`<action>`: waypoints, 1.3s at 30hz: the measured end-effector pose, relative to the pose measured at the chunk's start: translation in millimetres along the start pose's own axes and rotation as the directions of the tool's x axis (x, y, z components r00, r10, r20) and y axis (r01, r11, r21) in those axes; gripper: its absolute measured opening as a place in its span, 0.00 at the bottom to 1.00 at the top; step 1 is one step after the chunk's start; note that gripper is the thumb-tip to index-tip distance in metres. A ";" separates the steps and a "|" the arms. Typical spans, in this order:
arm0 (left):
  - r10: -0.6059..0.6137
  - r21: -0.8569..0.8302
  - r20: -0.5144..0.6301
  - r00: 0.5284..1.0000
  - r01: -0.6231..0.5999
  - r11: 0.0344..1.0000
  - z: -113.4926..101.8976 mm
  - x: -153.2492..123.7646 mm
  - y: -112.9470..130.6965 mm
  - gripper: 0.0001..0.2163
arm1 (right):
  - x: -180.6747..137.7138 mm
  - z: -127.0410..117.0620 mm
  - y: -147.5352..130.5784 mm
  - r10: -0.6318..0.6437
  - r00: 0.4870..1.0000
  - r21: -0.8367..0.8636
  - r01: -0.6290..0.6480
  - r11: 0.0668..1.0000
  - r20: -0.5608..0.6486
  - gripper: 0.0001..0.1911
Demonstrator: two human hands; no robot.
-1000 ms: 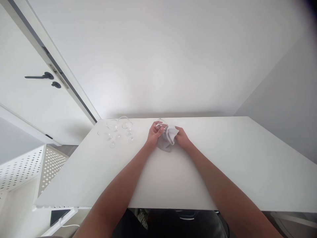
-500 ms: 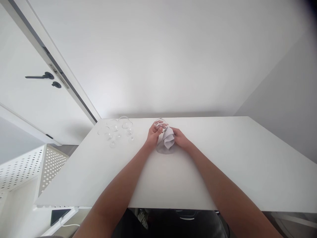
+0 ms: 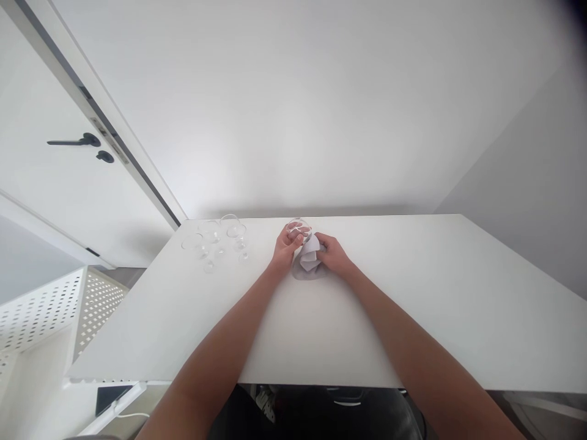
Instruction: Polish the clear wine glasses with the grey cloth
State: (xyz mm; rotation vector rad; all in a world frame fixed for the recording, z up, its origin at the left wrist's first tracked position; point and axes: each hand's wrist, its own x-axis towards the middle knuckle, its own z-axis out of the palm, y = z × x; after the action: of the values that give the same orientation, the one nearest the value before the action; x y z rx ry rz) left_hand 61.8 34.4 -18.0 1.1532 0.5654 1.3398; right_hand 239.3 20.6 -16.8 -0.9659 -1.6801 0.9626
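My left hand (image 3: pixel 285 247) is wrapped round a clear stemmed glass (image 3: pixel 300 230) near the far middle of the white table (image 3: pixel 413 305). My right hand (image 3: pixel 334 255) grips a bunched light grey cloth (image 3: pixel 309 260) and presses it against the glass. The cloth's lower end rests on the table between my two hands. The stem and foot of the glass are hidden by my fingers and the cloth.
Three more clear stemmed glasses (image 3: pixel 215 239) stand together at the table's far left corner. A white door with a black handle (image 3: pixel 76 142) is on the left. A perforated white panel (image 3: pixel 50 308) sits below the table's left edge. A plain wall lies behind.
My right hand has drawn the cloth in closer against the glass and bunched it tighter. My left hand stays in place on the glass.
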 end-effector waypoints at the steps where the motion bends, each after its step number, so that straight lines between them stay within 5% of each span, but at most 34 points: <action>1: -0.001 -0.001 0.000 1.000 0.001 1.000 -0.2 0.1 -0.4 0.26 | -0.3 -0.3 -1.0 -0.014 1.000 -0.055 0.013 0.998 -0.025 0.05; 5: -0.021 0.008 -0.016 1.000 0.021 1.000 -1.6 0.4 -1.3 0.26 | 0.2 -1.2 0.2 0.011 0.999 -0.064 -0.014 0.998 -0.049 0.06; 10: -0.020 0.053 0.010 1.000 0.019 0.998 -1.6 -0.7 1.7 0.23 | 1.2 -3.0 5.8 0.143 0.990 0.257 -0.138 0.956 0.002 0.07; 15: -0.035 0.001 0.079 0.996 0.035 0.999 0.6 -1.8 5.2 0.21 | -1.7 -5.2 4.4 0.268 0.960 0.555 -0.264 0.789 0.075 0.09; 24: -0.042 -0.048 0.033 0.999 0.043 0.998 -4.6 2.4 -3.1 0.28 | 1.4 -2.7 2.0 0.084 0.995 0.240 -0.070 0.968 -0.047 0.11; 30: -0.061 -0.043 -0.007 0.998 0.061 0.997 -2.3 1.3 -2.1 0.27 | 2.0 -1.0 11.8 0.177 0.984 0.398 -0.158 0.904 -0.012 0.07; 39: -0.020 -0.074 0.080 0.997 0.026 0.997 -0.6 1.7 -5.0 0.27 | 10.9 -4.4 15.1 0.374 0.874 0.609 -0.120 0.784 -0.310 0.07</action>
State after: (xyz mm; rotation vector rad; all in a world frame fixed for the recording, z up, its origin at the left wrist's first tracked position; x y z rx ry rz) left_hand 63.8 37.0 -22.2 1.1300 0.4657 1.2791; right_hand 243.5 37.0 -25.8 -0.9047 -0.8218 1.2453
